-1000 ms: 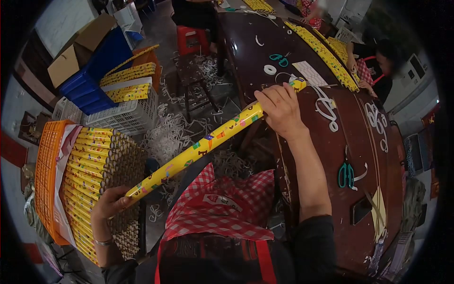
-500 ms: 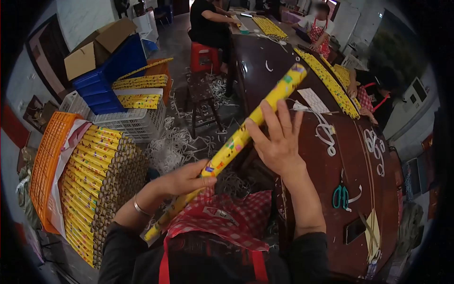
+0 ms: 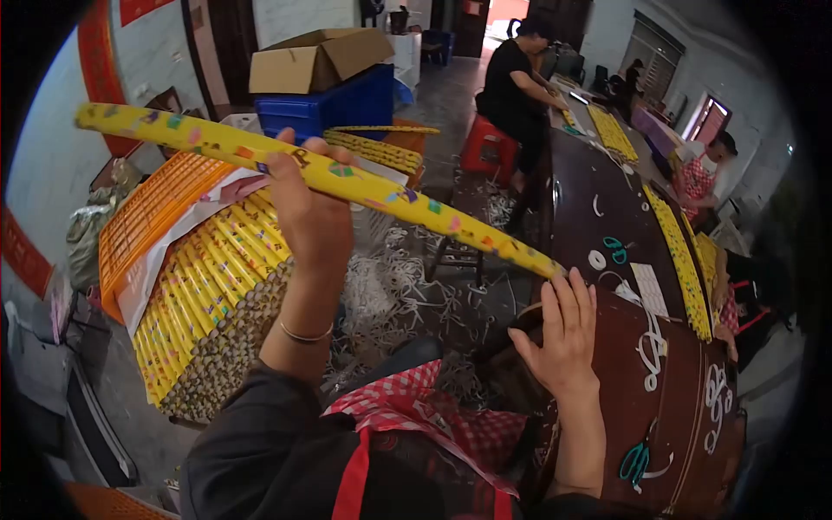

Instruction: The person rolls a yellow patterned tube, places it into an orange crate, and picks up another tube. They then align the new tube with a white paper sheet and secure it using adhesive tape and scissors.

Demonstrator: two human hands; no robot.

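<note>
The left hand (image 3: 308, 208) has its grip wrapped around a yellow printed tube (image 3: 381, 192), which is raised at a slant across the front of the body, its left end higher than its right. The right hand (image 3: 562, 342) grasps nothing: its grip is released, fingers extended and thumb apart, with the fingertips at the tube's lower end; whether they touch cannot be told. Below the left hand, many similar tubes (image 3: 204, 295) are stacked against an orange lattice crate (image 3: 169, 204). White strips (image 3: 390, 290) litter the floor. On the dark brown surface (image 3: 576, 208) beside the right hand lie teal-handled scissors (image 3: 637, 464), a white roll (image 3: 597, 260) and a row of yellow printed strips (image 3: 680, 264).
</note>
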